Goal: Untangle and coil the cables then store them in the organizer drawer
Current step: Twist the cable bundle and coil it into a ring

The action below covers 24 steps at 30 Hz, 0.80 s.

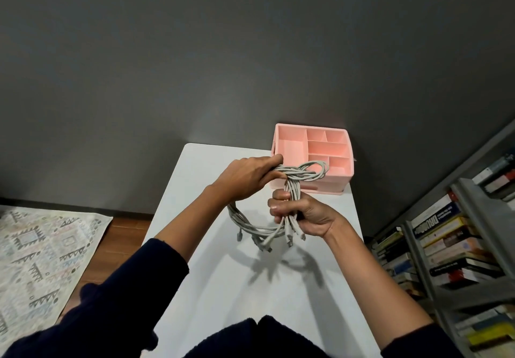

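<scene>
I judge this is the coiling step. The cables [291, 190] are one grey bundle held above the desk [223, 274], just before the pink organizer [281, 134]. My left hand [248, 176] grips the bundle's top, and my right hand [306, 212] clamps it just below, fingers [281, 207] curled tight round the strands. The plug ends hang beneath that fist. A large loop hangs left and a small one pokes right. Next, the loops need evening out and one hand must free up for the drawer.
</scene>
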Tool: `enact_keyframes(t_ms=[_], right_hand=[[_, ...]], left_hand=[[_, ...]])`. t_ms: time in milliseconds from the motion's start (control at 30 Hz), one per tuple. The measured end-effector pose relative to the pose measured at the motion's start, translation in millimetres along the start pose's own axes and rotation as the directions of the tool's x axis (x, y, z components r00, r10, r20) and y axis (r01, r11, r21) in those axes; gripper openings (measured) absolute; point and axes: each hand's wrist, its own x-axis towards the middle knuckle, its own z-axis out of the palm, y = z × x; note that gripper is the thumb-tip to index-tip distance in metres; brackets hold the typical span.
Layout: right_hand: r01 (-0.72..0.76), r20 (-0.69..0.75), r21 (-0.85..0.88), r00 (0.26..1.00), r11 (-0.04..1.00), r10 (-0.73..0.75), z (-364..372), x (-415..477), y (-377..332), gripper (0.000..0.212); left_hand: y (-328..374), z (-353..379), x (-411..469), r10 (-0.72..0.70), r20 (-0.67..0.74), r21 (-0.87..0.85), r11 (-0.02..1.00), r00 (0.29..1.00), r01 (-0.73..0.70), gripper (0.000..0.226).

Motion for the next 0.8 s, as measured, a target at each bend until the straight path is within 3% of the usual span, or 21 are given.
enact_keyframes(t_ms=[233, 333, 567, 700, 800], right_hand=[[-0.036, -0.218, -0.360, 0.975, 0.932, -0.047, -3.5, 7.0, 2.7, 0.041], [-0.112, -0.289, -0.489, 0.957, 0.865, -0.039, -1.1, 9.6, 2.4, 0.030], [-0.076, -0.306, -0.501, 0.947, 0.862, -0.094, 0.4, 13.6, 10.3, 0.023], [-0.215, -0.379, -0.670, 0.922, 0.710, -0.078, 4.5, 13.5, 11.8, 0.017], [-0.325, -0.426, -0.731, 0.904, 0.600, -0.028, 12.3, 14.8, 8.4, 0.027]], left_hand=[[-6.6, 6.5, 0.0, -0.011, -0.038, 0.126, 0.992, 0.999, 0.015, 0.038], [-10.4, 8.2, -0.2, -0.038, -0.053, 0.128, 0.991, 0.998, 0.044, 0.039], [-19.3, 6.1, -1.3, -0.057, -0.077, 0.185, 0.980, 0.995, 0.070, 0.041], [-24.9, 10.3, -2.1, -0.126, -0.074, 0.214, 0.967, 0.989, 0.139, 0.041], [-25.8, 17.1, -2.1, -0.177, -0.060, 0.253, 0.949, 0.982, 0.187, 0.042]])
